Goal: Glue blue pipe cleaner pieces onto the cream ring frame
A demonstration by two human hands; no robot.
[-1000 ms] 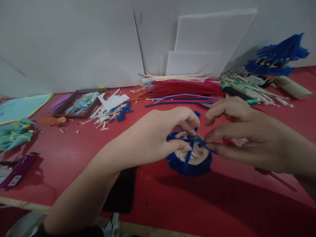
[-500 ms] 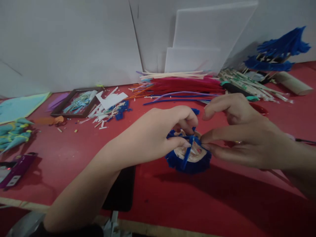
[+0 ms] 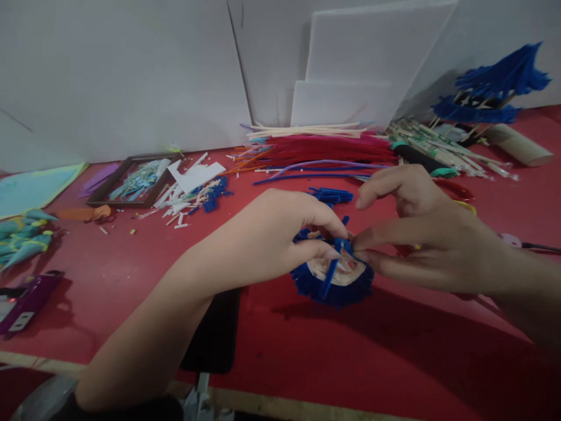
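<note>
Left hand [image 3: 280, 242], right hand [image 3: 432, 242]: grip of each pinched on blue-fringed piece [image 3: 339, 292].

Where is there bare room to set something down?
Bare tabletop shows between the purple device and left forearm, and right of the black phone, nearer than the blue-fringed ring. Crowded: the back, with pipe cleaners and scraps.

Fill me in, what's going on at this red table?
A person's left hand holds blue pipe-cleaner strips that cross a round, blue-fringed craft piece. The right hand has its thumb and a finger close together at the piece's right side; what they pinch is hidden. Short blue pipe-cleaner pieces lie just beyond, with long red pipe cleaners farther back.
</note>
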